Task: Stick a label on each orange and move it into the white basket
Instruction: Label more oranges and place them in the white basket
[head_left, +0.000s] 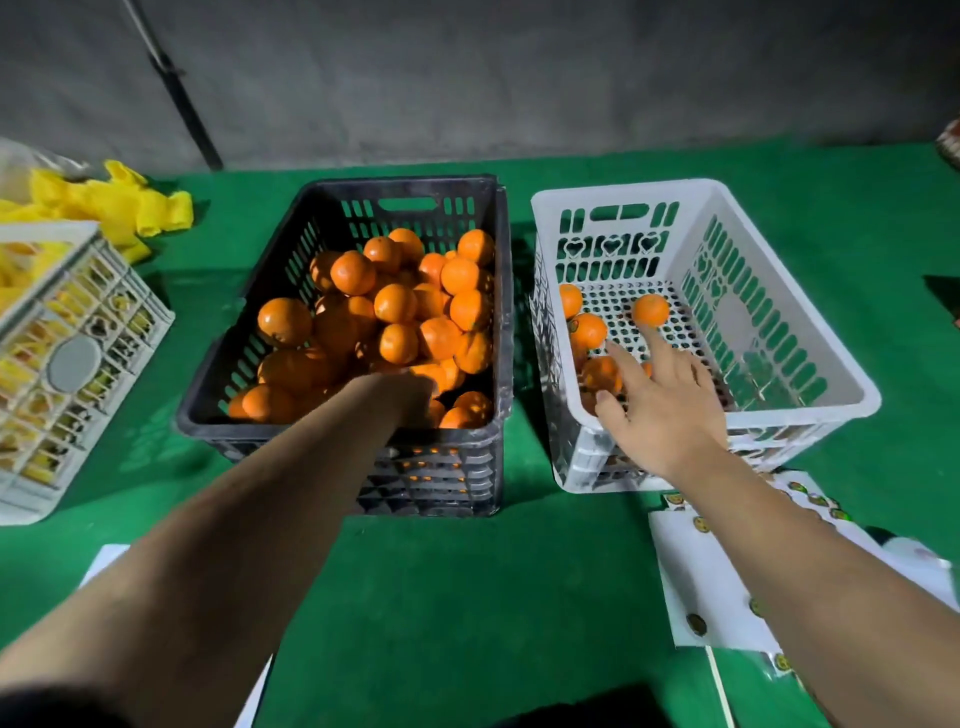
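Right hand (665, 410) spread, fingers straight, grip empty, over white slotted plastic basket (810, 332) at desk's right side; loose round orange (650, 309) just off fingertip, may roll on perforated floor.

Left hand (400, 395) deep in black plastic crate (244, 384) of unlabelled oranges (395, 304), mid-desk; grip cannot tell, shadowed. Risk: heap shifts, fruit spills over crate rim.

White label sheet (691, 561) at near right edge under right forearm; sleeve-drag could dislodge it.

Green-clothed table (441, 597): black crate (441, 467), white basket (852, 400), seemingly sticker sheets (701, 571).
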